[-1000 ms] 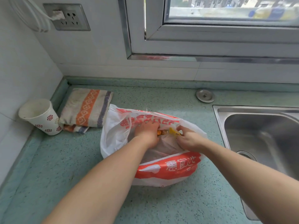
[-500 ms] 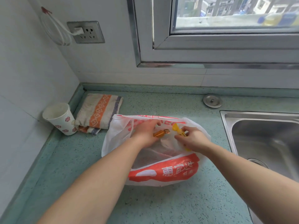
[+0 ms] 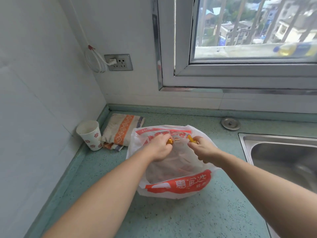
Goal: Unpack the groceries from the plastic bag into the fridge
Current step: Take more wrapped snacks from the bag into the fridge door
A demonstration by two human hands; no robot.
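Observation:
A white plastic bag (image 3: 176,184) with red print lies open on the green counter (image 3: 188,217). Both my hands are over its mouth. My left hand (image 3: 158,148) grips a small orange-gold wrapped item (image 3: 170,141) that sticks out past the fingers. My right hand (image 3: 204,149) holds a small yellow wrapped item (image 3: 190,139), with its tip showing above the thumb. Pinkish contents show dimly through the bag's film. No fridge is in view.
A paper cup (image 3: 90,136) with red flowers stands in the left corner beside a folded striped towel (image 3: 122,129). A steel sink (image 3: 283,155) lies at the right, with a round metal cap (image 3: 230,123) behind it. A wall socket (image 3: 119,62) and window are above.
Both hands have lifted slightly out of the bag and moved apart, each with its small wrapped item. My view has tilted up, showing more of the window.

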